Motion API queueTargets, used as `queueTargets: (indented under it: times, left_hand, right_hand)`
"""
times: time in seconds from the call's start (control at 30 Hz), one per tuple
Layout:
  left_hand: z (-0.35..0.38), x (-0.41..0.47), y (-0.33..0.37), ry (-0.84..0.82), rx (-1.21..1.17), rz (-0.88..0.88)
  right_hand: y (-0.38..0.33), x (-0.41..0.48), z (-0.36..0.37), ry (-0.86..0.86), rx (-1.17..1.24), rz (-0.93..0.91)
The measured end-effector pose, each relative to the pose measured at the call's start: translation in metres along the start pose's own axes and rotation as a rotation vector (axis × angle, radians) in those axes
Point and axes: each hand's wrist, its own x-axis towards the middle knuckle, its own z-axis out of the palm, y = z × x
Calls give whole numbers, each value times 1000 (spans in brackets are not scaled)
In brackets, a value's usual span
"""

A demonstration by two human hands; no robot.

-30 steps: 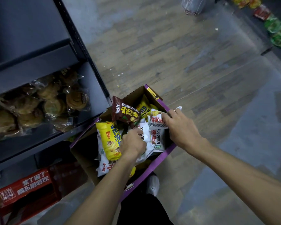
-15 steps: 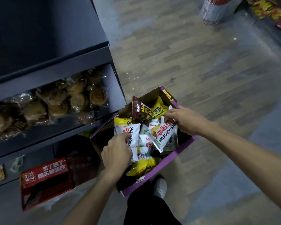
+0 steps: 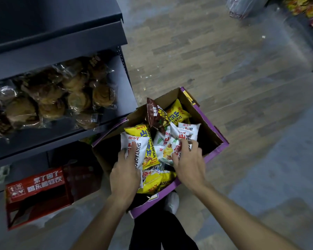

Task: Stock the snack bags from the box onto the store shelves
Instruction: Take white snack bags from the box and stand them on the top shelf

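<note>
Snack bags (image 3: 162, 139) being gathered inside box (image 3: 167, 98)
Left hand (image 3: 125, 175) is gripping one white bag (image 3: 136, 150), right hand (image 3: 188, 164) another, ready for shelving.

The purple-edged brown cardboard box (image 3: 204, 121) is standing open at the top, its far right corner showing a dark gap beside the heaped white, yellow and brown foil snack bags (image 3: 177, 112). The left hand (image 3: 125, 177) and right hand (image 3: 188, 163) are filling its near half, gripping bags. Clear-wrapped brown pastry packs (image 3: 51, 98) are crowding the dark grey metal shelf (image 3: 126, 94), leaving its right end bare. The grey wood-plank floor (image 3: 224, 69) beyond the box is lying open.
</note>
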Motion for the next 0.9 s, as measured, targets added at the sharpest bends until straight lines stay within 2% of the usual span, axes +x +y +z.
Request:
queueTargets:
  times: [0.1,0.37,0.6,0.77,0.9]
  left_hand:
    - [1,6,0,-32,15,-8]
    - [11,20,-1,-93,16,-74]
    - [1,19,2,-99,-25,-118]
    - [4,13,17,11,-67,-35]
    - [17,21,21,-27,-23,-67]
  right_hand:
    - [-17,-2,14,-126,58,150]
    - [-40,25,31,-271,38,285]
    - [-39,31,23,-211,128,319]
    - [-26,26,3,-66,-59,238]
    - [-12,24,14,-135,-158,247]
